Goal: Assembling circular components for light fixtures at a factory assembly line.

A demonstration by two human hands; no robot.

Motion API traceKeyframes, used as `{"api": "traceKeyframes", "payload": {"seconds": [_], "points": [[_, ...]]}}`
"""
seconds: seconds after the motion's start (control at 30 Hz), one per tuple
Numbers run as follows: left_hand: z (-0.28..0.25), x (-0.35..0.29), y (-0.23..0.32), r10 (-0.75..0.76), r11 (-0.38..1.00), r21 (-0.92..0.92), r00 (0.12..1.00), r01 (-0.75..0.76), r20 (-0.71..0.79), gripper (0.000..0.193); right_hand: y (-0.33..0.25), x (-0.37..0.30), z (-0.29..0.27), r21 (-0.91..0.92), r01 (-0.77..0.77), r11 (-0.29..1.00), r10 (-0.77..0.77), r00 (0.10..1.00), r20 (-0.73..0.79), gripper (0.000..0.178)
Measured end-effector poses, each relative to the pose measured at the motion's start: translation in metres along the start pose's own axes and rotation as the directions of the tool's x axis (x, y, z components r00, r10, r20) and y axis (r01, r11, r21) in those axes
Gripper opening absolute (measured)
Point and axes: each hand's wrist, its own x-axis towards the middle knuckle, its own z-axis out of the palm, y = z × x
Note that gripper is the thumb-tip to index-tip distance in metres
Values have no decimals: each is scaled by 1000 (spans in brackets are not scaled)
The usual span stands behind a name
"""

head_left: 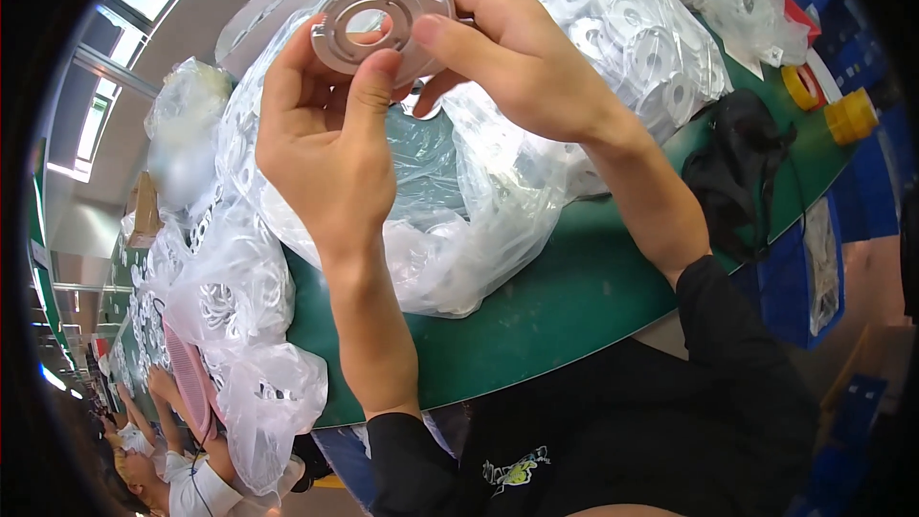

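Both hands hold up a round, translucent grey plastic tape dispenser (335,36) with a large hole in its middle, above the far part of the table. My left hand (330,139) grips its left and lower rim, thumb pressed on the front. My right hand (546,62) pinches the right side, its thumb across the front face and fingers behind. Beneath them lies a big clear plastic bag (479,258), its mouth spread open. Many pale ring-shaped plastic parts (656,62) fill the far side of that bag.
Another bag of white parts (235,297) sits left on the green table (536,306). A black cloth bag (737,172) and yellow tape rolls (850,117) lie right, above a blue bin (804,278). Other people work at the far edge and lower left, near a pink basket (187,378).
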Motion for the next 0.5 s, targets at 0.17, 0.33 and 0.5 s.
{"api": "traceKeyframes", "payload": {"seconds": [0.17, 0.33, 0.5], "points": [[4, -1, 1, 69, 997, 24, 996, -71, 63, 38, -4, -3, -5, -108, -41, 993, 47, 997, 58, 23], [6, 0, 0, -10, 979, 203, 999, 20, -52, 39, 12, 2, 6, -183, 55, 982, -81, 987, -140, 17], [-6, 10, -19, -161, 975, 153, 987, 161, -14, 35, 32, 7, 10, -159, 33, 987, -63, 980, -190, 16]]}}
